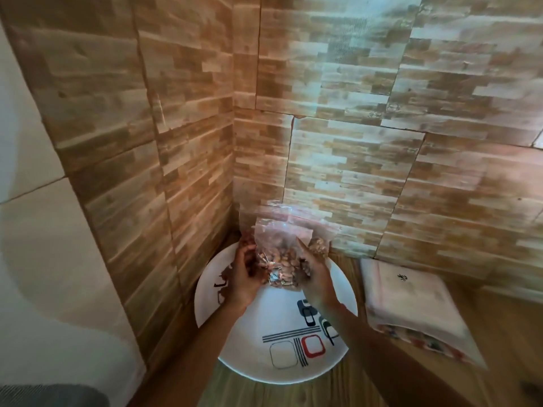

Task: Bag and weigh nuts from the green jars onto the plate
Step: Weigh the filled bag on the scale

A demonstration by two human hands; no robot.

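A clear plastic bag of brown nuts [280, 259] stands upright over the far part of a white plate [282, 315] printed with square patterns. My left hand [242, 282] grips the bag's left side, fingers curled round it. My right hand [316, 274] holds the bag's right side, with one finger raised along the plastic. Behind my right hand a second clear bag of nuts [318, 245] leans near the wall. No green jars show in the head view.
The plate lies on a wooden surface [411, 386] in a corner of brick-pattern walls [352, 142]. A folded white cloth [411, 306] with a coloured edge lies to the plate's right. A white wall panel stands at the left.
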